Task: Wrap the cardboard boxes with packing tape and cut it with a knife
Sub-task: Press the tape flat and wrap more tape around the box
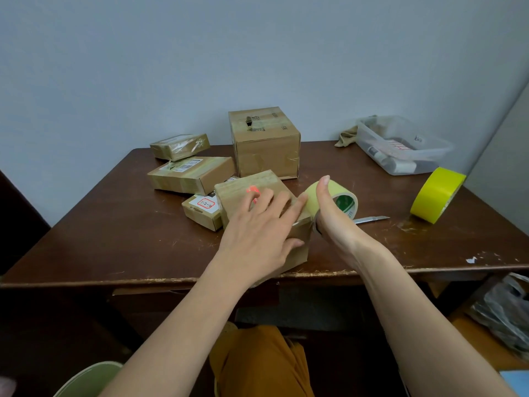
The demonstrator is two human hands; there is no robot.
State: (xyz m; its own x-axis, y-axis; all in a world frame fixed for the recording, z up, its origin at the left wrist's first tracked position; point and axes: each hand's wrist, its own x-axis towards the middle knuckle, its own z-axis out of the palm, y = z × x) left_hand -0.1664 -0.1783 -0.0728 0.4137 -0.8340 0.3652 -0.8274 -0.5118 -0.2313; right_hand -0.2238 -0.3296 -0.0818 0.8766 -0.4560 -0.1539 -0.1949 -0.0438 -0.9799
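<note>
While left hand [262,222] presses spread on box [257,186], right hand [329,216] grips tape roll [342,197].

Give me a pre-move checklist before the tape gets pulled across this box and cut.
1. Box held steady: ok. The left hand lies flat on top of the box.
2. Tape in hand: ok. The right hand grips the pale tape roll at the box's right edge.
3. Tape end stuck to the box: cannot tell; the hands hide the joint.
4. Knife within reach: ok. It lies on the table just right of the roll, knife untouched.
5. Blade out or in: cannot tell.
6. Box fully on the table: not ok. Its near corner sits at the table's front edge.
</note>
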